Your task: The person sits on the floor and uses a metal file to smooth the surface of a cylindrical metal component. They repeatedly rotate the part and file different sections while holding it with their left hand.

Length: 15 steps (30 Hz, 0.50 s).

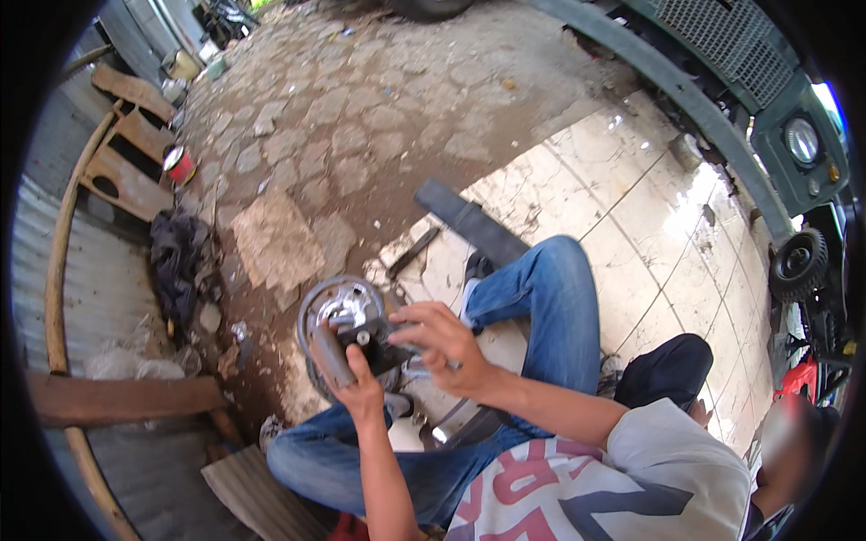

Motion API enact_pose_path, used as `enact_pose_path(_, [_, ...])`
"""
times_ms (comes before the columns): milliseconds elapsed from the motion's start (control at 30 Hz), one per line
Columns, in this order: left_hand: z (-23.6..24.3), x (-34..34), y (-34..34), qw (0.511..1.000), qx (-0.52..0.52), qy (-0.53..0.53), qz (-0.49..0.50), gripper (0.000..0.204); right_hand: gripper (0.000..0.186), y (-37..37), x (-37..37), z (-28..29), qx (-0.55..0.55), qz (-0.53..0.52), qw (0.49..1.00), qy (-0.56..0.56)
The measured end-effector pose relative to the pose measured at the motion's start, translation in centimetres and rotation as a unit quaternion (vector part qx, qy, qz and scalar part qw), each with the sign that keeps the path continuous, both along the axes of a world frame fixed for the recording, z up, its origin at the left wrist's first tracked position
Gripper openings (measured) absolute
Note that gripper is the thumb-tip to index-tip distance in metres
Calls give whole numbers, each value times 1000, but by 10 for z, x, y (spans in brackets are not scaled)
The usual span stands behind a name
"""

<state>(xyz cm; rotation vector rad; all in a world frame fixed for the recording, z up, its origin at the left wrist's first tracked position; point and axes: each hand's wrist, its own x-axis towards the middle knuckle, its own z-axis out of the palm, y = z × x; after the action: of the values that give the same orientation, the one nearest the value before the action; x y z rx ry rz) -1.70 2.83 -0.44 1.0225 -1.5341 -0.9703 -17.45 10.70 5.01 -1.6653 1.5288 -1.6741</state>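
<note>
My left hand (359, 386) is closed around a curved grey-brown part (334, 359) that looks like a brake shoe. Its dark body carries a round bolt-like end (363, 337), facing up between my hands. Just right of it is my right hand (442, 347), fingers partly stretched and partly curled. A small grey metallic piece (455, 365) shows below its palm; fingers hide the rest, so its kind is unclear. Under the hands, between my bent legs, sits a round shiny metal wheel or drum (341, 293), partly covered by the held part.
A flat dark beam (474, 221) and a thin dark bar (413, 252) lie beyond my foot. Left are a flat stone (275, 239), a dark cloth (180, 261) and a red tin (179, 166). A vehicle bumper (677, 99) stands at right; another person (780, 469) is close at lower right.
</note>
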Motion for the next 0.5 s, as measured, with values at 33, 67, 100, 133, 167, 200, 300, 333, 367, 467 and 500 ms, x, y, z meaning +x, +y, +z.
enact_pose_path(33, [0, -1, 3, 1000, 0, 14, 0, 56, 38, 3, -3, 5, 11, -23, 996, 86])
enact_pose_path(67, [0, 1, 4, 1000, 12, 4, -2, 57, 32, 8, -6, 3, 26, -26, 993, 115])
enact_pose_path(100, [-3, 2, 6, 1000, -8, -1, 5, 58, 33, 14, -8, 4, 56, -24, 987, 150])
enact_pose_path(133, [-4, 0, 6, 1000, -11, 2, -2, 56, 35, 22, -13, 7, 86, -23, 979, 185])
enact_pose_path(167, [-3, 3, 9, 1000, -9, -5, -7, 55, 36, 30, -12, 8, 121, -20, 970, 210])
enact_pose_path(200, [-2, 2, 10, 1000, -4, -2, -4, 55, 35, 34, -12, 9, 133, -22, 960, 244])
enact_pose_path(300, [-3, 0, 7, 1000, -23, 9, -2, 55, 37, 47, -6, 5, 109, -8, 961, 254])
enact_pose_path(333, [-2, 0, 9, 1000, -21, 8, -2, 55, 38, 54, 1, 10, 115, 3, 964, 241])
enact_pose_path(367, [-1, -1, 10, 1000, -17, 15, -3, 54, 36, 59, 5, 7, 103, 20, 975, 194])
enact_pose_path(467, [-1, -3, 14, 1000, -13, 20, -7, 55, 32, 64, 14, 1, 100, 66, 993, 20])
enact_pose_path(500, [-2, -4, 15, 1000, -18, 11, -12, 57, 31, 62, 18, 1, 121, 76, 988, -57])
